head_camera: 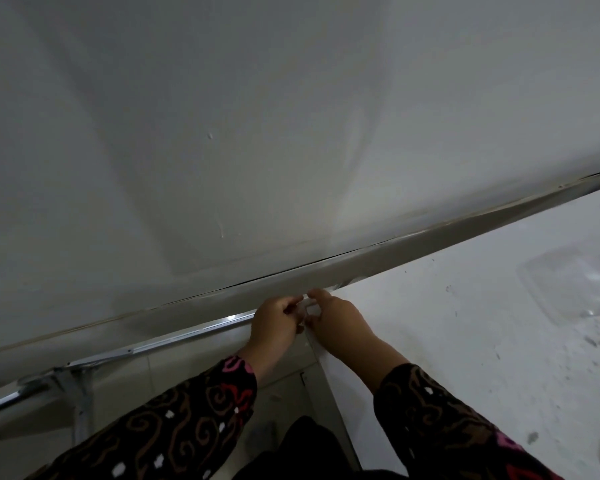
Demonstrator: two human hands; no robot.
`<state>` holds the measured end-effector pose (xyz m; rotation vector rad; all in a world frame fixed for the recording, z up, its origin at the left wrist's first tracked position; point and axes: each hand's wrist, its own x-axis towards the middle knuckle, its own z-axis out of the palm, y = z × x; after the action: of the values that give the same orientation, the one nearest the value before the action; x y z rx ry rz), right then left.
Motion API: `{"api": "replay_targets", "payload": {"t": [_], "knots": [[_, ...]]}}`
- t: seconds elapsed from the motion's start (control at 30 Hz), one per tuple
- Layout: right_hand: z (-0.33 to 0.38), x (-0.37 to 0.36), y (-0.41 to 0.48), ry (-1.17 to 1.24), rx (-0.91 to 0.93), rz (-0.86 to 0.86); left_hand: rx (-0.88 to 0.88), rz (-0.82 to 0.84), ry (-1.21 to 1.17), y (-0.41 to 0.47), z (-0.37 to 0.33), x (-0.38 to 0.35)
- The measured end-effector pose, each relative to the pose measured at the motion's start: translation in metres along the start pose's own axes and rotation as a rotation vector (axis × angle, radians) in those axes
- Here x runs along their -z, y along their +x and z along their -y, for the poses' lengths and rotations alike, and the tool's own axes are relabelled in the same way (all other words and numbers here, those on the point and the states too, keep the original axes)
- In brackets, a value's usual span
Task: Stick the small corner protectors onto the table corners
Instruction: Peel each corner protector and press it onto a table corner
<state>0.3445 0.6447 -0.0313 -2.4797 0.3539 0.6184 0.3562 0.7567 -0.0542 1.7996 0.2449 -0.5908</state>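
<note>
Both grips met at the far left corner of the surface (465, 341), left grip (274, 323) beside right grip (340, 320), a small protector (310, 308) between them; the wall (222, 133) rose just behind, a metal rail (153, 344) ran leftward, a clear packet (575, 285) lay well right

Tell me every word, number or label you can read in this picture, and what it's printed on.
None: no readable text anywhere in this view.
The white table, the wall and the clear plastic pack lying on the table show no writing.
The sleeves carry only swirls and dots, not letters.
The small clear corner protector between the left hand and right hand shows no print.
</note>
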Motion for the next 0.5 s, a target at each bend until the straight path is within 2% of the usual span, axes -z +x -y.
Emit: {"api": "replay_targets", "payload": {"t": [0.1,0.17,0.37,0.5], "knots": [[-0.003,0.002,0.002,-0.005,0.009,0.022,0.232,0.073,-0.4,-0.003,-0.002,0.003],[-0.005,0.003,0.003,-0.002,0.016,0.022,0.312,0.109,-0.528,-0.004,-0.002,0.003],[-0.01,0.007,0.003,0.018,0.053,0.01,0.326,0.192,-0.624,-0.005,-0.003,-0.001],[-0.016,0.01,0.011,-0.008,0.073,0.013,0.317,0.18,-0.543,-0.006,-0.007,-0.005]]}}
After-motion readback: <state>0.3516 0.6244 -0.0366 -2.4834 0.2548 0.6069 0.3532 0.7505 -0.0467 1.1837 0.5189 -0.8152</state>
